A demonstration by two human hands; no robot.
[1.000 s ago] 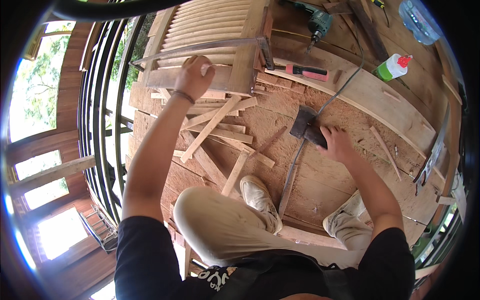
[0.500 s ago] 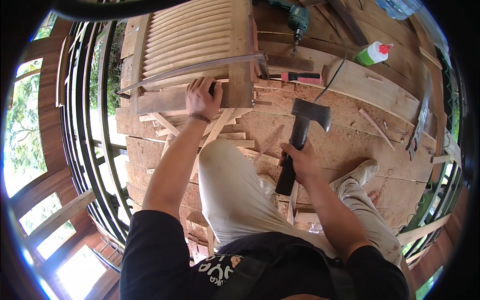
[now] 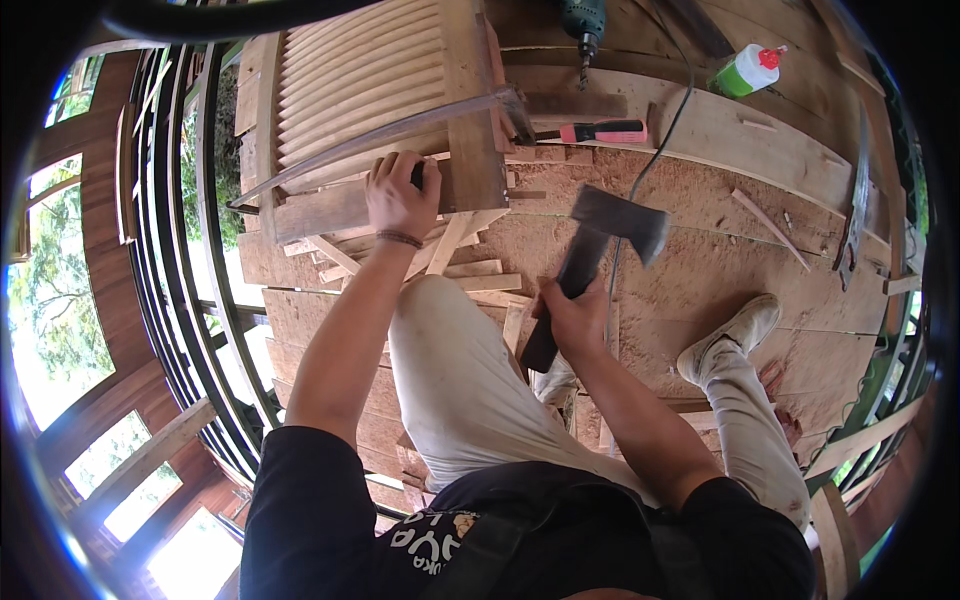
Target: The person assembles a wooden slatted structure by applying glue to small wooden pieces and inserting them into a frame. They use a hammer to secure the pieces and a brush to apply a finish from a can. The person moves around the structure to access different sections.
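Note:
My right hand (image 3: 580, 318) is wrapped round the dark handle of a hatchet (image 3: 612, 222), held up over the floor with its blade toward the right. At the near end of a louvred wooden panel (image 3: 474, 130), my left hand (image 3: 402, 205) rests on the bottom rail (image 3: 325, 211). Its fingers are curled, and a small black thing shows beside the thumb; the rest of that thing is hidden. A long thin bar (image 3: 375, 136) with a block-like end lies slantwise across the panel, just beyond my left hand.
A screwdriver (image 3: 603, 131) with a red and black handle lies right of the panel. Beyond it are a green drill (image 3: 585, 25), a cable and a bottle (image 3: 748, 70) of green liquid. A handsaw (image 3: 855, 215) stands at the right. Wood offcuts (image 3: 480, 270) and sawdust cover the floorboards.
The hatchet has moved slightly left and nearer to me, tilting a little more, still in my right hand. My left hand stays on the rail. My right foot has shifted.

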